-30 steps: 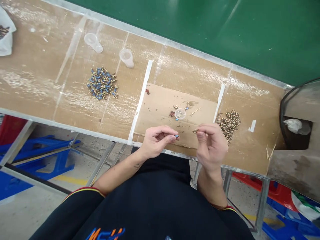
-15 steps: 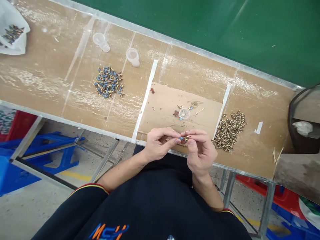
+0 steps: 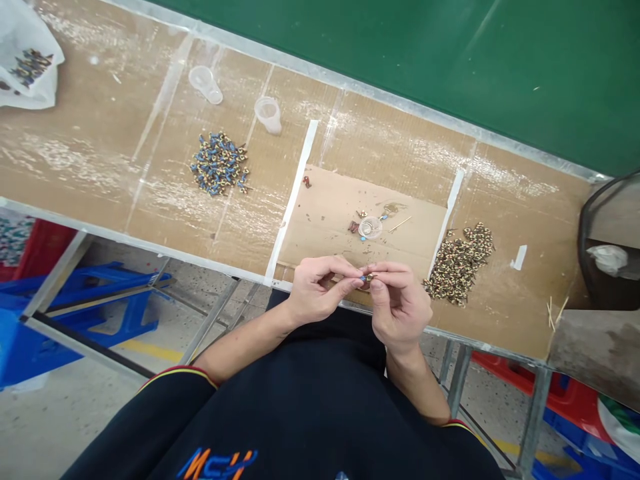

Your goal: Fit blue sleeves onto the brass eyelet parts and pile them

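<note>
Close to the table's front edge, my left hand [image 3: 323,287] pinches a small blue piece [image 3: 364,278] between thumb and fingertips. My right hand [image 3: 403,308] is pinched on a tiny gold-and-brown piece [image 3: 371,276], right up against the blue one. The fingertips hide most of both pieces, so whether they are joined I cannot tell. Beyond the hands, a small clear cup [image 3: 371,228] sits on a cardboard sheet [image 3: 325,223]. Dark red bits [image 3: 353,227], small blue bits [image 3: 363,238] and a thin stick [image 3: 400,224] lie around the cup.
To the right is a pile of gold-and-brown pieces [image 3: 460,263]; to the left, a pile of blue-and-gold ones [image 3: 219,164]. Two clear plastic cups [image 3: 205,85] lie toward the back. A white bag [image 3: 30,70] with more pieces is far left. White tape strips [image 3: 295,193] flank the cardboard.
My right hand has shifted slightly left, bringing the gold-and-brown piece closer to the blue one. My left hand has barely moved. The view has shifted a little.
</note>
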A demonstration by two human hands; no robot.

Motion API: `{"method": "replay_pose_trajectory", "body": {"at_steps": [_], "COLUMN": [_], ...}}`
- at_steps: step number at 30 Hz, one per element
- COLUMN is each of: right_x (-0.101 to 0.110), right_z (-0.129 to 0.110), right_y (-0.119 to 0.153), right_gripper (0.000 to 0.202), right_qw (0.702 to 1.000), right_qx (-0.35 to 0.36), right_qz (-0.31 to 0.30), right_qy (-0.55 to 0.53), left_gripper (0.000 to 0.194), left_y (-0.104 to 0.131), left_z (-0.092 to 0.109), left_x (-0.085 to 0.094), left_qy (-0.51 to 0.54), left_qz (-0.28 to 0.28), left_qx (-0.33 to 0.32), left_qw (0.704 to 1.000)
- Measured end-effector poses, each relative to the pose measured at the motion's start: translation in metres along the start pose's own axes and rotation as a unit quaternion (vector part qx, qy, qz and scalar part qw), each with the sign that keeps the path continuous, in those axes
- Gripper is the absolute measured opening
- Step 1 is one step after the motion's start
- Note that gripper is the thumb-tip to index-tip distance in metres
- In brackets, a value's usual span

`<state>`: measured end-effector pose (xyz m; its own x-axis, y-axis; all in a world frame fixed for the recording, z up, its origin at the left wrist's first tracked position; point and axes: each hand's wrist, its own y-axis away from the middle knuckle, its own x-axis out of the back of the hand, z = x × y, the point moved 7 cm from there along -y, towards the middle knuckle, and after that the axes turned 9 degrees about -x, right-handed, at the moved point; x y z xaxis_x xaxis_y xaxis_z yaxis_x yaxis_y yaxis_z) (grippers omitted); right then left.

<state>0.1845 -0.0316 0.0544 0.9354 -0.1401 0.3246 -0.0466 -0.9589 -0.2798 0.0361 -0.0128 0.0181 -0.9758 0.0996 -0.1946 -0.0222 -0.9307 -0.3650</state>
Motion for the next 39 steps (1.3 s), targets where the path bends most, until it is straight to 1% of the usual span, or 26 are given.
{"method": "replay_pose_trajectory", "body": {"at_steps": [3, 5, 9, 12, 16, 22, 25, 26, 28, 30, 32, 34, 36, 37, 39], "right_x": [0.0, 0.0, -0.001, -0.002, -0.003, -0.001, 0.003, 0.004, 0.006, 0.007, 0.007, 0.005, 0.006, 0.007, 0.009], "right_z": [-0.001, -0.003, -0.006, -0.009, -0.009, -0.001, 0.007, 0.009, 0.011, 0.008, 0.003, 0.001, 0.002, 0.003, 0.005], "right_y": [0.0, 0.0, -0.001, -0.002, -0.001, -0.002, -0.005, -0.006, -0.009, -0.011, -0.013, -0.016, -0.018, -0.019, -0.021], "right_gripper": [0.014, 0.014, 0.015, 0.014, 0.013, 0.012, 0.012, 0.015, 0.029, 0.04, 0.04, 0.035, 0.031, 0.03, 0.026], "right_qw": [1.0, 1.0, 0.999, 0.999, 0.999, 1.0, 0.999, 0.999, 0.998, 0.997, 0.994, 0.991, 0.992, 0.993, 0.995], "right_qx": [0.002, 0.005, 0.018, 0.031, 0.032, 0.012, 0.007, 0.009, 0.024, 0.057, 0.096, 0.115, 0.107, 0.099, 0.079], "right_qz": [-0.01, -0.017, -0.022, -0.019, -0.015, -0.013, -0.023, -0.028, -0.038, -0.045, -0.056, -0.067, -0.07, -0.066, -0.056], "right_qy": [0.006, 0.011, 0.023, 0.029, 0.023, -0.008, -0.029, -0.037, -0.048, -0.038, -0.009, 0.013, 0.016, 0.014, 0.009], "left_gripper": [0.023, 0.022, 0.015, 0.016, 0.017, 0.022, 0.024, 0.025, 0.03, 0.036, 0.04, 0.041, 0.043, 0.042, 0.038], "left_y": [0.001, 0.001, 0.001, 0.002, 0.006, 0.008, 0.006, 0.005, 0.006, 0.007, 0.01, 0.012, 0.013, 0.013, 0.01], "left_z": [0.001, 0.003, 0.007, 0.009, 0.007, 0.001, -0.003, -0.005, -0.011, -0.016, -0.021, -0.024, -0.024, -0.024, -0.019], "left_x": [0.0, 0.0, -0.001, -0.003, -0.004, -0.007, -0.007, -0.006, -0.005, -0.006, -0.008, -0.009, -0.008, -0.007, -0.004], "left_qy": [-0.031, -0.036, -0.022, -0.017, -0.002, 0.027, 0.053, 0.064, 0.088, 0.116, 0.143, 0.159, 0.153, 0.141, 0.104], "left_qz": [-0.015, -0.015, 0.003, 0.011, 0.036, 0.05, 0.068, 0.077, 0.092, 0.091, 0.079, 0.07, 0.065, 0.063, 0.052], "left_qx": [0.001, -0.009, -0.041, -0.058, -0.055, -0.012, 0.029, 0.05, 0.103, 0.159, 0.203, 0.23, 0.234, 0.224, 0.177], "left_qw": [0.999, 0.999, 0.999, 0.998, 0.998, 0.998, 0.996, 0.994, 0.987, 0.976, 0.965, 0.958, 0.958, 0.962, 0.977]}}
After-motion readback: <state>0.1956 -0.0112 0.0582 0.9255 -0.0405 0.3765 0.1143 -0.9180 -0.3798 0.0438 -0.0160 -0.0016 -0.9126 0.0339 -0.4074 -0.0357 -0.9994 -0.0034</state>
